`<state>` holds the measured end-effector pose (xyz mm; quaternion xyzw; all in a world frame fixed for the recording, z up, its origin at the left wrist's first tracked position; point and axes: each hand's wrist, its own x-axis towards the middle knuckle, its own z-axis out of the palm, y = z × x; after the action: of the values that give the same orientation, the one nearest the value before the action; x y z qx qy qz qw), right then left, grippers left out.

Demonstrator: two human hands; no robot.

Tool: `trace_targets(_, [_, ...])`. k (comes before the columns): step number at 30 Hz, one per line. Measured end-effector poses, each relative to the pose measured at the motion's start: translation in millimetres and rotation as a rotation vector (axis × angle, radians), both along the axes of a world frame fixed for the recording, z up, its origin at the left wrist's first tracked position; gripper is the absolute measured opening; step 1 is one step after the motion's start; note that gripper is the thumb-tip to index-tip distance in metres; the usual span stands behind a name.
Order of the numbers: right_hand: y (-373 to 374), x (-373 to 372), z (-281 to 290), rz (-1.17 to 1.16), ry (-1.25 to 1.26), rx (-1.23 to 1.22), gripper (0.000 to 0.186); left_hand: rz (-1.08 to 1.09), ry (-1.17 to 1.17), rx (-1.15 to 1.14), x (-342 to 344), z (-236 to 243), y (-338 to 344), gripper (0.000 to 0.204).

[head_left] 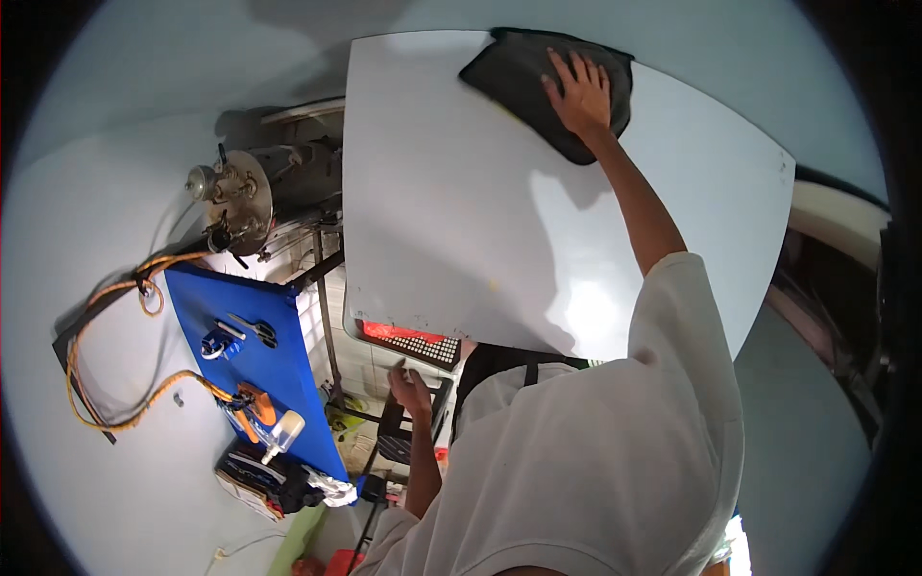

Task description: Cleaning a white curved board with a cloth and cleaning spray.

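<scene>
Right hand (583, 96) spreads flat on dark cloth (524, 81) atop white table (442, 182); left hand (411, 392) hangs loosely uncurled

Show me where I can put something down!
The smooth white tabletop is bare between its left edge and the black-edged grey cloth under the right hand. The blue rectangular tabletop is crowded around black-handled scissors and a translucent bottle.

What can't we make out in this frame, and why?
All head view:
Palm of the right hand: hidden by the hand's own back.
Surface under the dark cloth: cloth covers it.
White panel, near-right edge: partly behind the shirt.
Perforated black tray, far part: panel overlaps it.
</scene>
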<state>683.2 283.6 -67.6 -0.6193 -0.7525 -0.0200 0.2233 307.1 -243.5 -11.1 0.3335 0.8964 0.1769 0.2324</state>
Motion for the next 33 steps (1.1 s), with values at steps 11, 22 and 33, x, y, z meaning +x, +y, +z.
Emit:
trace_targets(11, [-271, -258, 16, 1.074, 0.397, -0.347, 0.04, -0.017, -0.179, -0.017, 47, -2, 3, 0.071])
trace_targets(22, [93, -183, -5, 0.549, 0.013, 0.119, 0.044, 0.753, -0.529, -0.09, 32, -22, -247, 0.038])
trace_targets(33, [-65, 62, -27, -0.045, -0.152, 0.108, 0.05, 0.634, -0.317, -0.117, 37, -71, -178, 0.042])
